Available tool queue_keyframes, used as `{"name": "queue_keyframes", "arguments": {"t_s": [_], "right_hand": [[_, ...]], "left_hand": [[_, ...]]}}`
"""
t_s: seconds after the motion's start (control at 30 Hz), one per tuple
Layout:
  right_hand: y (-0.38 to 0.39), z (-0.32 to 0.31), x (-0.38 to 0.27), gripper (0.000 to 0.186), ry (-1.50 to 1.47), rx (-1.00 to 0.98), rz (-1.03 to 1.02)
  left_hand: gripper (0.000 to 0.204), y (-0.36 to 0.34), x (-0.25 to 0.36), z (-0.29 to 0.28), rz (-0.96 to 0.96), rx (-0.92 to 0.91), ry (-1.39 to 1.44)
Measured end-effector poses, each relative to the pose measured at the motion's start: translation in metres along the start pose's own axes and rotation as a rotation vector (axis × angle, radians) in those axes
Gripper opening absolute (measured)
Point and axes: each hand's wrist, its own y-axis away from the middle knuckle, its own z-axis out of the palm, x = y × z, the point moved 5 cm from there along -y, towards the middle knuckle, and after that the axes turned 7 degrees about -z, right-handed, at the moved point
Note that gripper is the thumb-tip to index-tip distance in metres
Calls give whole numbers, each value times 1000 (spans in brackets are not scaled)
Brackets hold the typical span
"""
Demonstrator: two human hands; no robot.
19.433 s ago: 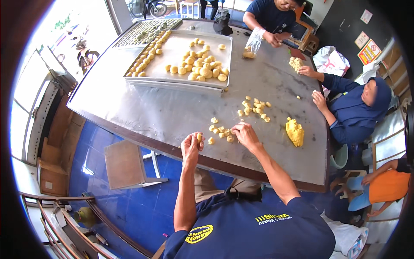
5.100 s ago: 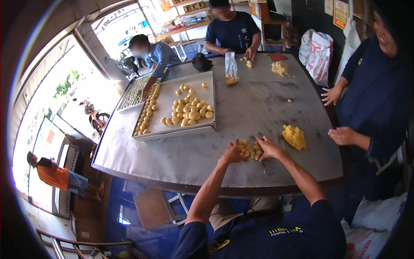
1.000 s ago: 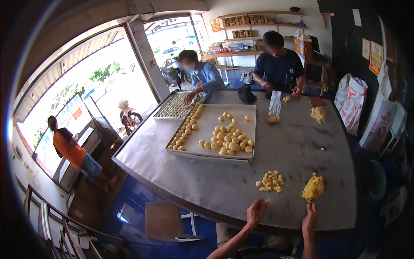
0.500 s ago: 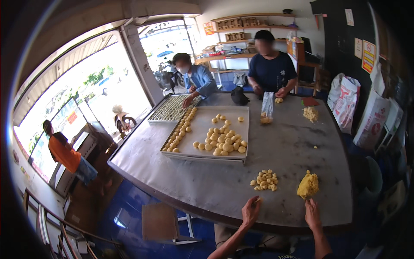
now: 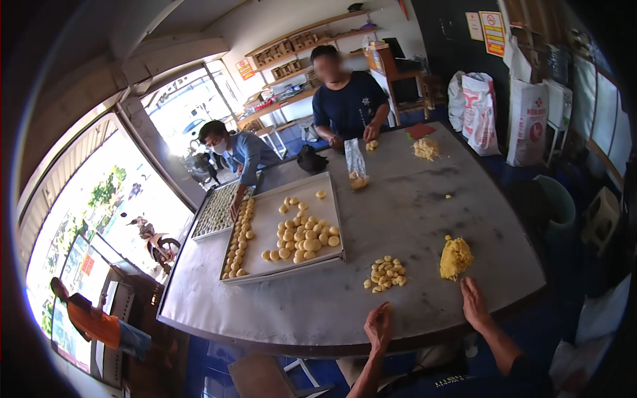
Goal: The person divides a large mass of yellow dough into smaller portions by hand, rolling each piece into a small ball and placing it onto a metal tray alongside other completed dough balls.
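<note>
To my left I see a motorcycle (image 5: 159, 247) parked outside and a person in an orange shirt (image 5: 98, 325); across from me, wooden wall shelves (image 5: 318, 48); to my right, white sacks (image 5: 479, 109) and a plastic stool (image 5: 604, 211).

A lumpy yellow dough mound (image 5: 456, 259) lies right of small, pale, loosely clustered dough pieces (image 5: 386, 272).

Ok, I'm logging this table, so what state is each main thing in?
Left hand: curled; contents unclear
Yellow dough: one heaped lump
Right hand: extended, close to the yellow dough; contact unclear
Pieces: loose, in a pile
Tray: partly covered with balls
Clear bag: partly filled
</note>
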Motion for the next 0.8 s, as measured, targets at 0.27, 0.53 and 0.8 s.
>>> {"name": "queue_keyframes", "arguments": {"t_s": [0.27, 0.53, 0.8], "right_hand": [[-15, 6, 44, 32, -124, 90, 165], [-20, 6, 25, 1, -258, 111, 257], [-17, 12, 57, 43, 58, -93, 122]], "left_hand": [[21, 2, 10, 5, -19, -33, -6], [21, -2, 7, 1, 8, 15, 33], [26, -1, 3, 7, 84, 20, -46]]}}
